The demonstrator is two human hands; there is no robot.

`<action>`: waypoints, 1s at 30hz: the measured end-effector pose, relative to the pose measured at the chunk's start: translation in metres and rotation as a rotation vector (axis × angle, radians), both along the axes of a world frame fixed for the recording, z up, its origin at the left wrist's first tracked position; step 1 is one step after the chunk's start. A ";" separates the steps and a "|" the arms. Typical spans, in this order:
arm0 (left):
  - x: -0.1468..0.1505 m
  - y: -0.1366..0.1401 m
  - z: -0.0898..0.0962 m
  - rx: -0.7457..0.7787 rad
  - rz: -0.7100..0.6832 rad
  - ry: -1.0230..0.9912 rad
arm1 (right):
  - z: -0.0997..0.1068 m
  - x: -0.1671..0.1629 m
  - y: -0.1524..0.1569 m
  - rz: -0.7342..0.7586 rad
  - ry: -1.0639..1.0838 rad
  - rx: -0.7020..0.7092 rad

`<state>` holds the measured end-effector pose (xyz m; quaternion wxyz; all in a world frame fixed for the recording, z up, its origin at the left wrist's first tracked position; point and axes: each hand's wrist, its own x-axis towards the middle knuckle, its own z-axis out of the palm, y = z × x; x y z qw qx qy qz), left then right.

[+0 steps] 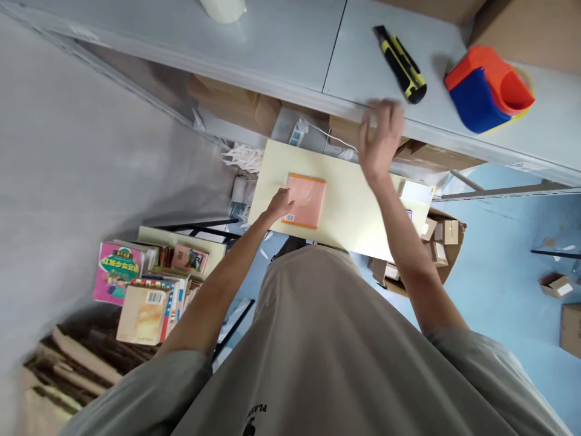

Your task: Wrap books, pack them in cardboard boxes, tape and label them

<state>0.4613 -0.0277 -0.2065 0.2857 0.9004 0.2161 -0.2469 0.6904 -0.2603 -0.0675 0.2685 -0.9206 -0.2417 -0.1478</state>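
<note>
A pink book with orange edges and a barcode label [308, 197] lies on the pale yellow table. At its left side my left hand [280, 204] grips it, thumb on top; the other fingers are partly hidden. My right hand [381, 136] is raised at the front edge of the grey shelf [290, 54], slightly blurred, with thumb and fingers apart and nothing visible in them. Just beyond its fingertips, a black and yellow utility knife [402, 65] rests on the shelf. Farther right on that shelf stands a red and blue tape dispenser-like object [490, 91].
The pale yellow table [349, 200] spans below the shelf. At the lower left are stacked books [145, 297] and flattened cardboard [68, 369]. A carton of small boxes [440, 242] sits at the right. Brown cardboard boxes [531, 36] stand at the back right.
</note>
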 end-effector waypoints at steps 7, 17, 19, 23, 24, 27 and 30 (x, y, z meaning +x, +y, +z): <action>-0.034 0.013 -0.040 -0.029 0.088 0.040 | -0.150 -0.173 0.011 -0.133 1.206 0.063; -0.029 -0.006 -0.061 -0.168 0.181 0.073 | -0.188 -0.211 -0.004 -0.417 1.386 0.360; -0.028 -0.019 -0.064 -0.242 0.179 0.082 | -0.192 -0.209 -0.013 -0.439 1.385 0.426; -0.026 -0.041 -0.065 -0.394 0.212 0.082 | -0.189 -0.205 -0.025 -0.420 1.369 0.561; -0.026 -0.043 -0.064 -0.433 0.233 0.079 | -0.186 -0.203 -0.026 -0.406 1.361 0.583; -0.029 -0.039 -0.057 -0.557 0.313 0.060 | -0.169 -0.195 -0.030 -0.345 1.326 0.625; -0.029 -0.027 -0.042 -0.628 0.423 -0.010 | -0.138 -0.188 -0.040 -0.222 1.289 0.673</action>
